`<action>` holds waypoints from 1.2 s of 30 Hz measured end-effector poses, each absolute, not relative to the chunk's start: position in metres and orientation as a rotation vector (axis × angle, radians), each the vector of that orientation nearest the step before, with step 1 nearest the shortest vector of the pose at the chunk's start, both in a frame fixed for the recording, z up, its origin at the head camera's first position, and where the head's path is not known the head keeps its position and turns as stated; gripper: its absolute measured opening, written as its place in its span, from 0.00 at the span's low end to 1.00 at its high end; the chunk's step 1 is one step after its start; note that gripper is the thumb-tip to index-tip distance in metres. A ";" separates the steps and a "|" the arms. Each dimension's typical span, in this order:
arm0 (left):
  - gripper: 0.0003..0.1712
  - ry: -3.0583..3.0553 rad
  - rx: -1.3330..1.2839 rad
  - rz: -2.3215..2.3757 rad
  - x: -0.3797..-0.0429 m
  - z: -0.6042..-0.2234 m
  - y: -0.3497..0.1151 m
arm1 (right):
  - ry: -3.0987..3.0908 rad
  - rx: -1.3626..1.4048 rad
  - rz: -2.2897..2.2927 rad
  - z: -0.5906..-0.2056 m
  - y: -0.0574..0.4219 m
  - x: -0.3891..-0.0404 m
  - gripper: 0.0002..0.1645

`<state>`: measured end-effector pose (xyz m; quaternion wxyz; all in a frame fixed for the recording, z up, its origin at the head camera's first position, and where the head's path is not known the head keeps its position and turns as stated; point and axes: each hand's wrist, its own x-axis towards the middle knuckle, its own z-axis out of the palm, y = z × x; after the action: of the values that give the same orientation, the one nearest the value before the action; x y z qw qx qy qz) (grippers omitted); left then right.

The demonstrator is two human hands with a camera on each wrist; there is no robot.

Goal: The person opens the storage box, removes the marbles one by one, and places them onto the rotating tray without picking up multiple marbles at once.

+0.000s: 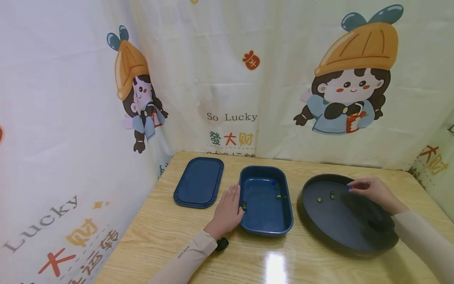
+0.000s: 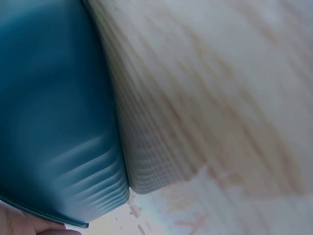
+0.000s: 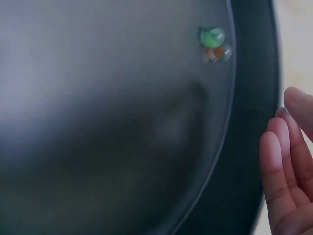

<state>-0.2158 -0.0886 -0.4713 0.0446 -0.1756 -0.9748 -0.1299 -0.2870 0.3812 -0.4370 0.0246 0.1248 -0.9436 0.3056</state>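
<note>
My right hand (image 1: pixel 374 192) is over the far rim of a round dark pan (image 1: pixel 320 236), pinching a blue marble (image 1: pixel 349 188) between thumb and fingertips. Inside the pan lie a yellow-green marble (image 1: pixel 320 200) and a small cluster of marbles (image 1: pixel 332 195); the right wrist view shows a green marble (image 3: pixel 212 37) beside reddish and clear ones. My left hand (image 1: pixel 227 209), fingers straight, rests along the left side of a blue rectangular container (image 1: pixel 267 232). Several marbles sit in that container, among them a blue marble (image 1: pixel 274 182) and a yellow-green marble (image 1: pixel 279 197).
A flat blue lid (image 1: pixel 199 182) lies on the wooden table (image 1: pixel 152 232), left of the container. Behind the table hangs a printed curtain (image 1: pixel 276 98), close to its back edge. A black band (image 1: pixel 222 245) is on the left wrist.
</note>
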 end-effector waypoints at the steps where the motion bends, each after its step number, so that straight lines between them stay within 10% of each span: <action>1: 0.38 -2.979 -0.537 -0.399 -0.216 -0.471 -0.089 | -2.925 0.375 0.938 -0.439 0.383 -0.288 0.19; 36: 0.37 -3.002 -0.520 -0.386 -0.215 -0.471 -0.089 | -2.940 0.302 0.711 -0.468 0.375 -0.296 0.11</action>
<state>-0.2147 -0.0887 -0.4708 0.0350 -0.1692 -0.9769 -0.1256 -0.2963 0.3749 -0.4680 0.0511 0.0994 -0.9659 0.2335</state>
